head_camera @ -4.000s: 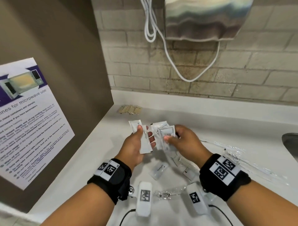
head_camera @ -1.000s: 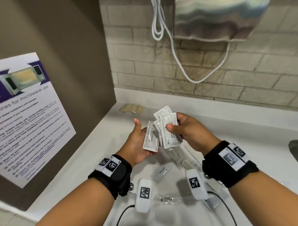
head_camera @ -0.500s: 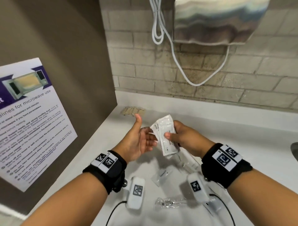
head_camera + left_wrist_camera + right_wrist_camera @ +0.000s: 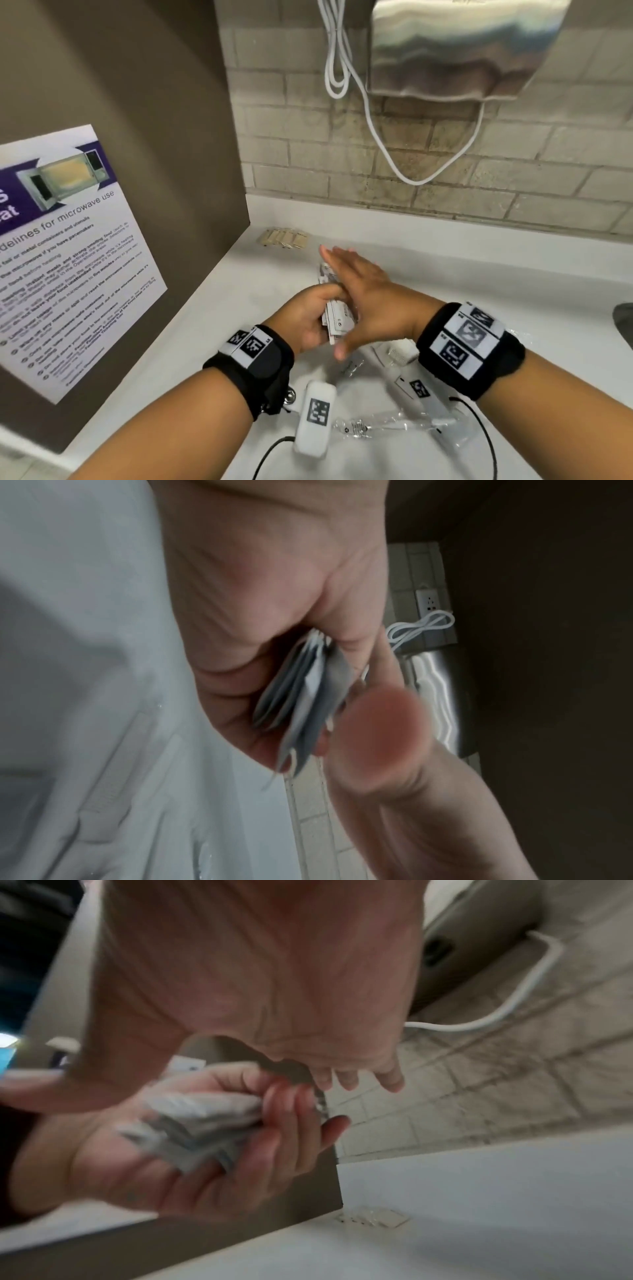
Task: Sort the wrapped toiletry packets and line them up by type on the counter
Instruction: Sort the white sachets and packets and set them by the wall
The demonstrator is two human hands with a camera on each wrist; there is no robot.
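A stack of white wrapped packets (image 4: 337, 320) stands on edge above the white counter (image 4: 479, 274), gripped by my left hand (image 4: 306, 317) with its fingers curled round it. My right hand (image 4: 363, 291) lies flat against the stack's right side, fingers straight and pointing away from me. In the left wrist view the stack of packets (image 4: 304, 704) shows edge-on in the palm. In the right wrist view the white packets (image 4: 198, 1118) sit in the left hand under my open right palm. A row of tan packets (image 4: 284, 238) lies at the counter's back left corner.
Loose white packets (image 4: 394, 353) and clear-wrapped items (image 4: 363, 426) lie on the counter beneath my wrists. A brown partition with a microwave poster (image 4: 68, 257) closes the left side. A steel hand dryer (image 4: 462, 48) and white cable (image 4: 376, 137) hang on the brick wall. A sink edge (image 4: 623, 318) shows at right.
The stack has passed from my right hand's pinch into my left hand's grip. My right hand has opened flat against the stack.
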